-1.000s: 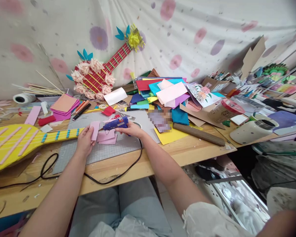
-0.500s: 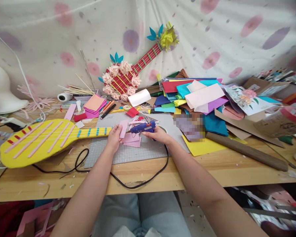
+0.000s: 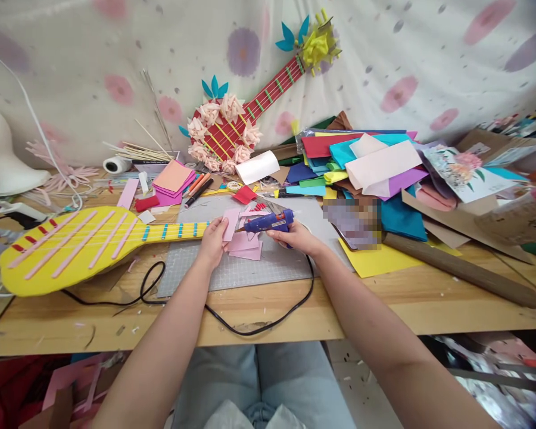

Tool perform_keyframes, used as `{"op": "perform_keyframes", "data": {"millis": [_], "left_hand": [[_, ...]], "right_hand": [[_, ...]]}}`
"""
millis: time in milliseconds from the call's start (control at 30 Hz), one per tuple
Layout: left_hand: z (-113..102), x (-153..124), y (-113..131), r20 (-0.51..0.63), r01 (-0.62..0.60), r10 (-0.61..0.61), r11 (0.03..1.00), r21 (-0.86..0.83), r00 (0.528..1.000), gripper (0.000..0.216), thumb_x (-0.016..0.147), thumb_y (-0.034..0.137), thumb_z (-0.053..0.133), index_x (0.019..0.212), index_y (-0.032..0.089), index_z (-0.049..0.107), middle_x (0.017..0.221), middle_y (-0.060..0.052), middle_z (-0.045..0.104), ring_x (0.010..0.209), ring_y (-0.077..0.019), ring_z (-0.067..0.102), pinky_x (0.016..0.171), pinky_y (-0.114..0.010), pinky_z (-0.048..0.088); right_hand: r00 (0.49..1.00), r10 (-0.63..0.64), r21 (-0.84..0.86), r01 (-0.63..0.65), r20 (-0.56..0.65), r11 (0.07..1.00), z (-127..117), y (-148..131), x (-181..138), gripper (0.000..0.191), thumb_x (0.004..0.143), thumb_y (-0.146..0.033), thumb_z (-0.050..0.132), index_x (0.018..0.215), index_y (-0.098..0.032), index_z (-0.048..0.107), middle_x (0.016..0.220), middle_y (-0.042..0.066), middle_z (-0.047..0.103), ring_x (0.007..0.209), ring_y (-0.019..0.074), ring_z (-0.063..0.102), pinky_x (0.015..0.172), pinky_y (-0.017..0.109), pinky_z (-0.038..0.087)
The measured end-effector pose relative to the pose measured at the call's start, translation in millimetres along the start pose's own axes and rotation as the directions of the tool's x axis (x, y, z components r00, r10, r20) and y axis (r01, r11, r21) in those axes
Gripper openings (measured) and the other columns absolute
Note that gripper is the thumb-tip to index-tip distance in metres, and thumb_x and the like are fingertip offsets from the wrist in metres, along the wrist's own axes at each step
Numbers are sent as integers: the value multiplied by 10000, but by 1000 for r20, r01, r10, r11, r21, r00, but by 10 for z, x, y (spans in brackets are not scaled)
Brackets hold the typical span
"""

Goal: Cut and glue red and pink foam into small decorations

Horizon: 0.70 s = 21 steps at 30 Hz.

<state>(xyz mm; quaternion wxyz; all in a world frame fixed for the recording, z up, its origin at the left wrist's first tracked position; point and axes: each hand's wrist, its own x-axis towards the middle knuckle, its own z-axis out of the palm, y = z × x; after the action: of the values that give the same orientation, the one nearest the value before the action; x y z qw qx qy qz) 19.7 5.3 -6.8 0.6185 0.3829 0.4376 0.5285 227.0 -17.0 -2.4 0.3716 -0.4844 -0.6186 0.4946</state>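
Pinched in my left hand is a small pink paper piece, held upright above the cutting mat. My right hand is closed round a blue hot glue gun, its nozzle pointing left and close to the pink piece. Further pink pieces lie on the grey cutting mat just below the nozzle. A yellow paper guitar with pink strips lies to the left, its neck reaching toward my left hand. The glue gun's black cord loops along the table's front.
A red guitar with paper roses leans on the back curtain. Coloured sheets pile up at the right, beside a brown roll and a yellow sheet. Square pink papers and markers lie behind the mat.
The camera view has shifted slightly, so the whole scene sits a little differently. Both hands keep their hold on the pink paper and the glue gun, with little other movement.
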Motion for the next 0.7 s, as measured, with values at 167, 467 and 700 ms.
{"op": "perform_keyframes", "data": {"millis": [167,467,700], "left_hand": [[15,1,11,4,7,-7,1000,12,1000,211,695,336,613,766,164,513,411,104,396,263,-11,217,254,-142,171],[3,8,4,1,8,-8,1000,14,1000,200,696,316,608,787,160,522,407,105,392,262,-12,224,251,-137,175],[9,-5,4,23,10,-10,1000,17,1000,208,687,324,617,775,159,525,417,102,397,264,-9,212,247,-138,169]], "right_hand": [[999,-23,22,22,23,1000,-11,23,9,394,649,-537,639,645,-174,489,512,-50,448,430,58,372,413,219,283],[999,-26,51,25,26,998,-3,-7,-1,396,635,-533,652,680,-172,495,492,-65,431,409,49,347,396,213,257],[999,-24,49,23,22,999,-21,18,16,396,630,-531,655,711,-172,506,497,-67,434,409,53,347,407,219,257]]}}
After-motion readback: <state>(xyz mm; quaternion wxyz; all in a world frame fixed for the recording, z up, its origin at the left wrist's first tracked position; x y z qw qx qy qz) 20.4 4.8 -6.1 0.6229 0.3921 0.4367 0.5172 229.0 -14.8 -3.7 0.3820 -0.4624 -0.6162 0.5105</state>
